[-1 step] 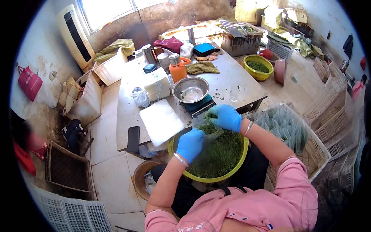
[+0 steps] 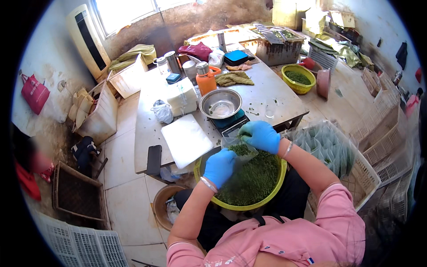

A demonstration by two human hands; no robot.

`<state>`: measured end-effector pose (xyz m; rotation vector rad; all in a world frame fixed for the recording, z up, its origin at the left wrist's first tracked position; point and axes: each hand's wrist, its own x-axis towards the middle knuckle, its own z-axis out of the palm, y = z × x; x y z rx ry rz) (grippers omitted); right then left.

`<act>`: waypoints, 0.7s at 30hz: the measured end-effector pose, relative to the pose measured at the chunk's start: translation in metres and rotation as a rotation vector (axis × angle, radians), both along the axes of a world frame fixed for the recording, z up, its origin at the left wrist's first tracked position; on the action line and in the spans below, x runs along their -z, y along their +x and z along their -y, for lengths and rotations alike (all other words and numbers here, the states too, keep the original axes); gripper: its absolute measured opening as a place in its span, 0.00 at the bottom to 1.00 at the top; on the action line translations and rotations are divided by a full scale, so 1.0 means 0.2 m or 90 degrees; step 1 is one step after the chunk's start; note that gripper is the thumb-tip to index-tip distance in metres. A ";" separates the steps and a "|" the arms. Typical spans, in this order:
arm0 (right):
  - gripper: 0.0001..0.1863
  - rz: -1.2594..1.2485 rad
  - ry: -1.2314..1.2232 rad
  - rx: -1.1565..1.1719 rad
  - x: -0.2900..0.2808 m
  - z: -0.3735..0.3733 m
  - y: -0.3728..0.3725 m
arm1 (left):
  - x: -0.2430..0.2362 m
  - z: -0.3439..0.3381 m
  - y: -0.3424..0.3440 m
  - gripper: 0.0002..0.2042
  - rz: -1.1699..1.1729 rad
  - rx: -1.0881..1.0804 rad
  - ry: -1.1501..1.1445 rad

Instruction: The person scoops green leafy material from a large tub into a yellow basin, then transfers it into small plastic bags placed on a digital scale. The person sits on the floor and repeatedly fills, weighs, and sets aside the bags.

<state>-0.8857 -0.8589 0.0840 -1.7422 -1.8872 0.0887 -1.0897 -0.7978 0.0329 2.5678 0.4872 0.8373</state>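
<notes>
My left hand (image 2: 219, 168), in a blue glove, has its fingers closed on the edge of a clear plastic bag (image 2: 243, 150). The bag hangs tilted and holds some small green leaves. At the bag's mouth, my right hand (image 2: 261, 136), gloved the same way, is closed on a small bunch of green leaves (image 2: 242, 134), partly hidden by the fingers. Below both hands a yellow-rimmed tub (image 2: 283, 175) rests between my legs, full of loose greens (image 2: 249, 184). Just beyond, a steel bowl (image 2: 220, 104) sits on a scale (image 2: 235, 127).
On the table (image 2: 262, 89) lie a stack of clear bags (image 2: 187, 140), a phone (image 2: 154, 160) and an orange bottle (image 2: 205, 80). To my right, a crate (image 2: 371, 171) holds several filled bags (image 2: 327, 149). A brown bucket (image 2: 159, 207) stands at left; a person's red sleeve (image 2: 26, 182) shows far left.
</notes>
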 end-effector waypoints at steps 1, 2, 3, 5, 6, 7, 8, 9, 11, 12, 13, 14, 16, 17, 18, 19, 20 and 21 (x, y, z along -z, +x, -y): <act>0.11 -0.025 0.000 -0.023 -0.02 0.00 -0.02 | 0.01 -0.01 -0.01 0.01 0.006 -0.001 -0.006; 0.09 -0.046 0.029 -0.017 -0.06 0.01 -0.04 | 0.01 -0.02 -0.01 0.01 0.013 0.000 -0.012; 0.11 -0.007 -0.027 -0.041 -0.07 0.01 -0.07 | 0.01 -0.02 -0.01 0.01 0.015 0.004 -0.017; 0.18 0.072 -0.136 -0.087 -0.08 0.00 -0.14 | 0.02 -0.01 -0.02 0.01 0.014 -0.002 -0.025; 0.20 0.046 -0.215 -0.109 -0.14 0.01 -0.17 | 0.01 -0.01 -0.02 0.02 0.019 -0.007 -0.025; 0.21 -0.019 -0.151 -0.122 -0.15 0.02 -0.16 | 0.00 -0.02 -0.03 0.02 0.025 -0.013 -0.025; 0.22 -0.084 -0.087 -0.136 -0.16 0.03 -0.14 | -0.01 -0.03 -0.03 0.02 0.023 -0.014 -0.015; 0.23 -0.150 -0.028 -0.145 -0.15 0.05 -0.13 | -0.01 -0.02 -0.03 0.01 0.020 -0.011 -0.011; 0.19 -0.088 -0.141 -0.165 -0.10 0.05 -0.15 | -0.01 -0.02 -0.03 0.01 0.000 -0.007 0.007; 0.17 -0.019 -0.263 -0.165 -0.08 0.02 -0.20 | -0.01 -0.02 -0.04 0.01 -0.022 -0.007 0.021; 0.16 0.055 -0.384 -0.158 -0.08 0.02 -0.24 | -0.02 -0.02 -0.04 0.01 -0.039 -0.002 0.037; 0.17 0.081 -0.408 -0.185 0.00 0.00 -0.24 | -0.02 -0.01 -0.03 0.02 -0.064 0.000 0.039; 0.15 0.089 -0.433 -0.217 0.06 -0.03 -0.25 | -0.01 0.01 -0.05 0.04 -0.114 -0.012 0.042; 0.14 0.066 -0.408 -0.243 0.12 -0.05 -0.22 | -0.03 0.01 -0.06 0.07 -0.034 -0.001 0.006; 0.14 0.035 -0.391 -0.256 0.12 -0.05 -0.21 | -0.05 0.02 -0.08 0.09 0.043 0.006 -0.031; 0.14 0.004 -0.373 -0.269 0.12 -0.06 -0.19 | -0.07 0.02 -0.11 0.11 0.120 0.014 -0.068; 0.14 -0.028 -0.356 -0.281 0.13 -0.08 -0.19 | -0.09 0.02 -0.15 0.21 0.145 0.005 -0.096; 0.14 0.000 -0.313 -0.296 0.17 -0.08 -0.18 | -0.09 0.01 -0.18 0.23 0.176 -0.001 -0.160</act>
